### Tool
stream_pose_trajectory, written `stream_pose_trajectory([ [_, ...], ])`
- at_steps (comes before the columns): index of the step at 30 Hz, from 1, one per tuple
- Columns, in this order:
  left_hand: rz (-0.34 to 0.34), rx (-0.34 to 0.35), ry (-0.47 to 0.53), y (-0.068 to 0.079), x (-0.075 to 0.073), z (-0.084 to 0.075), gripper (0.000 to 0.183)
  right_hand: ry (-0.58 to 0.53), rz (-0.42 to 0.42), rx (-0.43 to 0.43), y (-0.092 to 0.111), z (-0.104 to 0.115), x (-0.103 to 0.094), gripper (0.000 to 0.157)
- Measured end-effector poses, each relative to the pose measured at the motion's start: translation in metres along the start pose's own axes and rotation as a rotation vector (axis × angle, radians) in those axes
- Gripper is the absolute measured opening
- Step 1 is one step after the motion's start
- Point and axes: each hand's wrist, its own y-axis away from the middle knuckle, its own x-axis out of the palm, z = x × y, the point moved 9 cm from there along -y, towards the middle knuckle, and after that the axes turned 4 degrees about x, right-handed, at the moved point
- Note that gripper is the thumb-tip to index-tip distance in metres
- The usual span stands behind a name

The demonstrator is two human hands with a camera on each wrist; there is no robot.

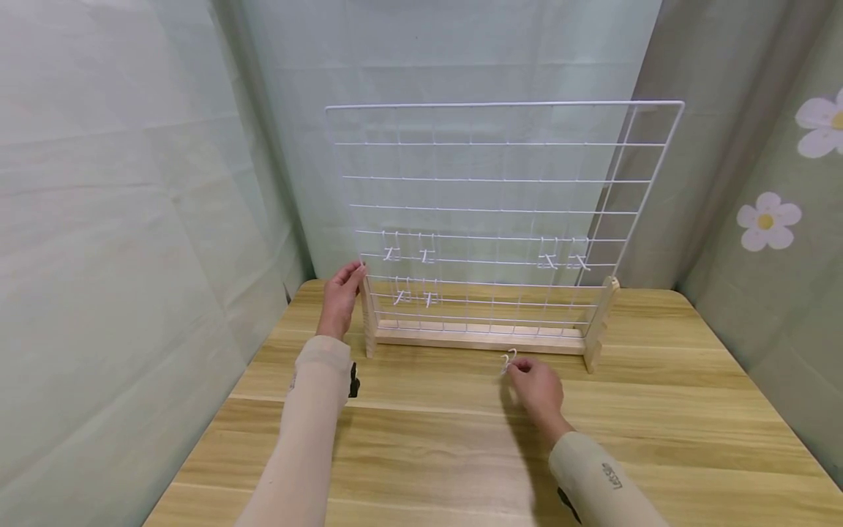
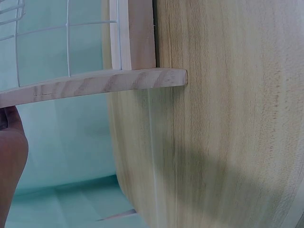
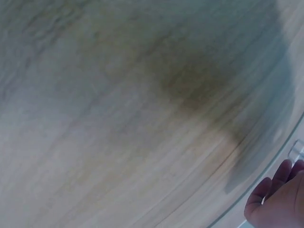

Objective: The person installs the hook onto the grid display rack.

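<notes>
A white wire grid panel [image 1: 500, 194] stands upright in a wooden stand [image 1: 474, 338] on the table. My left hand [image 1: 340, 298] grips the top of the stand's left upright, seen from the side as a pale wooden post [image 2: 95, 85] in the left wrist view. Between thumb and fingers, my right hand [image 1: 538, 388] pinches a small white wire hook [image 1: 508, 360], just in front of the stand's base. Part of that hook [image 3: 297, 150] shows past the fingertips in the right wrist view. Several similar white hooks [image 1: 428, 298] hang on the grid's lower rows, at left and right.
The wood-grain table [image 1: 421, 439] extends in front of the stand and to both sides. Pale green curtains [image 1: 132, 219] enclose the table at the back and sides, with white flowers [image 1: 768, 221] on the right one.
</notes>
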Motion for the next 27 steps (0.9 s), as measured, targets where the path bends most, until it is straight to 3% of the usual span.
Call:
stream_pose_trajectory([
  [19,0.009,-0.011,-0.008,0.001,0.001,0.0,0.048,-0.057,-0.308,0.127,-0.006,0.005,-0.058,0.025],
  [27,0.017,-0.028,0.004,0.006,0.003,-0.006,0.046,-0.089,-0.337,0.143,-0.014,0.011,-0.075,0.029],
])
